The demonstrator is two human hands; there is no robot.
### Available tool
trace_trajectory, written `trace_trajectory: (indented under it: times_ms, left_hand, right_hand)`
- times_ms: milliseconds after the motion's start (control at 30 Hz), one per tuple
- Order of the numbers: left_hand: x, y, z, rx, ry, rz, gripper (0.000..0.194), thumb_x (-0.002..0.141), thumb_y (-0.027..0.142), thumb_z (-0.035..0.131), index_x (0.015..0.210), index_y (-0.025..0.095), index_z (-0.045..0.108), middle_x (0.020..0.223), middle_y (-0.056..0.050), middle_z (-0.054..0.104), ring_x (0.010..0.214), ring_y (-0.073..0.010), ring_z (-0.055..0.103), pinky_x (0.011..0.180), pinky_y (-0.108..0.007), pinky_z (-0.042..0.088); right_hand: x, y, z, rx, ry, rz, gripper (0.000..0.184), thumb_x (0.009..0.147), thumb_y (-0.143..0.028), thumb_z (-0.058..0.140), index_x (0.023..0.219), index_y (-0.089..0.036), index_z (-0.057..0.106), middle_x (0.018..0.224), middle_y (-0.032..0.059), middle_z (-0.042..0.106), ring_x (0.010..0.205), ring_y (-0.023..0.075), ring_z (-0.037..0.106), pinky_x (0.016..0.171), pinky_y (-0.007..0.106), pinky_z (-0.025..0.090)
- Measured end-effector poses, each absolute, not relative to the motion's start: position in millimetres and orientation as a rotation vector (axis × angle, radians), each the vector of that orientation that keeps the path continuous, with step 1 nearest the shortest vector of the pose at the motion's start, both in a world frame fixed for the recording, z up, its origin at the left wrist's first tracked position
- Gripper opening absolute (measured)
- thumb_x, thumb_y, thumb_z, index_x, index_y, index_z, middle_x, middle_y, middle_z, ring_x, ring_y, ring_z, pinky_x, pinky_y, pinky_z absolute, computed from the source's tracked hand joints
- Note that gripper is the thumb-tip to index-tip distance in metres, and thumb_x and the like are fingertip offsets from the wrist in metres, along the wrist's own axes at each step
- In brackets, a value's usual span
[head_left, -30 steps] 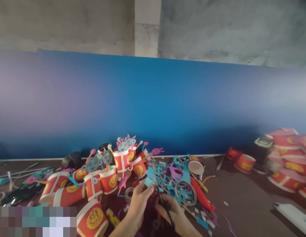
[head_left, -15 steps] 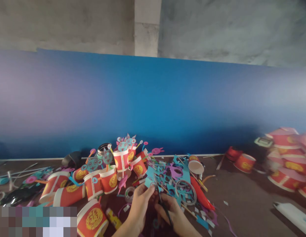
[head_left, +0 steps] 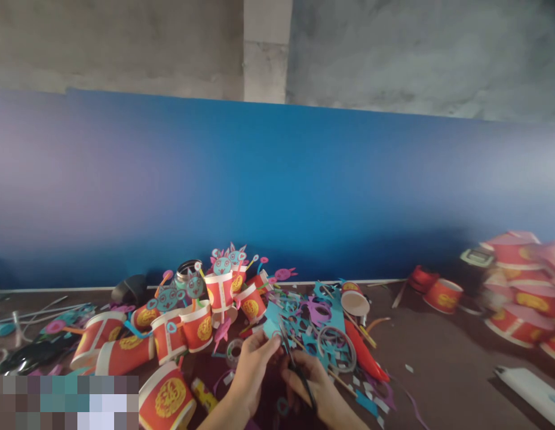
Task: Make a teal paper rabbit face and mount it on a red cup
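My left hand pinches a small piece of light blue paper between thumb and fingers. Wrapped around the dark handles of a pair of scissors is my right hand. The blades point up and away and lie beside the blue paper, by my left thumb; whether they touch it I cannot tell. Just beyond both hands spreads a heap of blue and purple paper scraps. A roll of clear tape rests on the heap's right side, and a smaller tape roll sits left of my left hand.
Several red paper cups with paper figures crowd the left side. A red tube-like object lies right of the scraps. Stacked red cups and a white object are at far right. A blue panel stands behind the table.
The scissors and right hand have shifted very slightly. The left hand keeps its pinch on the blue paper, which looks turned a little. Everything else stays put.
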State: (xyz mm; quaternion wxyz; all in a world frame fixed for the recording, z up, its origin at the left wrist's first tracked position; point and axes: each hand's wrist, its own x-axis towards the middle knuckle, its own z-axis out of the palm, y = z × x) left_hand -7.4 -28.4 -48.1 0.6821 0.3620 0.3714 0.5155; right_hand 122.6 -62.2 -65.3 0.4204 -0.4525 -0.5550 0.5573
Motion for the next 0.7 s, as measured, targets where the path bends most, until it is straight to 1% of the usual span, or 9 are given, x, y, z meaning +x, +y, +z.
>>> trace_trajectory:
  times_ms: [233, 467, 567, 700]
  left_hand:
    - [-8.3, -25.9, -49.5, 0.849, 0.848, 1.105, 0.033, 0.054, 0.042, 0.077, 0.055, 0.015, 0.058, 0.050, 0.003, 0.053, 0.045, -0.0087, 0.044, 0.050, -0.023, 0.032]
    - [-9.8, -26.1, -48.1, 0.864, 0.815, 1.104, 0.034, 0.055, 0.039, 0.077, 0.052, 0.015, 0.054, 0.048, 0.004, 0.049, 0.046, -0.0066, 0.037, 0.048, -0.022, 0.026]
    - [-10.1, -26.5, -48.9, 0.857, 0.818, 1.086, 0.035, 0.054, 0.041, 0.077, 0.052, 0.015, 0.054, 0.048, 0.004, 0.047, 0.045, -0.0066, 0.036, 0.047, -0.022, 0.026]
    - [-9.9, -27.2, -47.0, 0.848, 0.832, 1.074, 0.036, 0.052, 0.043, 0.078, 0.053, 0.015, 0.055, 0.050, 0.004, 0.049, 0.046, -0.0070, 0.038, 0.047, -0.022, 0.027]
  right_hand:
    - [125.7, -62.8, -64.7, -1.111, -1.386, 1.412, 0.047, 0.068, -0.059, 0.064, 0.076, -0.014, 0.055, 0.042, -0.0040, 0.054, 0.034, 0.0072, 0.045, 0.037, 0.018, 0.035]
    - [125.7, -61.3, -65.0, -1.137, -1.393, 1.408, 0.046, 0.067, -0.059, 0.065, 0.074, -0.015, 0.053, 0.041, -0.0050, 0.052, 0.033, 0.0066, 0.044, 0.036, 0.017, 0.034]
    - [125.3, -62.1, -63.0, -1.143, -1.406, 1.396, 0.045, 0.068, -0.058, 0.065, 0.071, -0.016, 0.051, 0.041, -0.0052, 0.051, 0.033, 0.0065, 0.043, 0.036, 0.017, 0.033]
    - [126.1, -62.6, -64.5, -1.142, -1.408, 1.396, 0.045, 0.068, -0.058, 0.065, 0.073, -0.015, 0.052, 0.041, -0.0049, 0.052, 0.033, 0.0065, 0.043, 0.036, 0.017, 0.033]
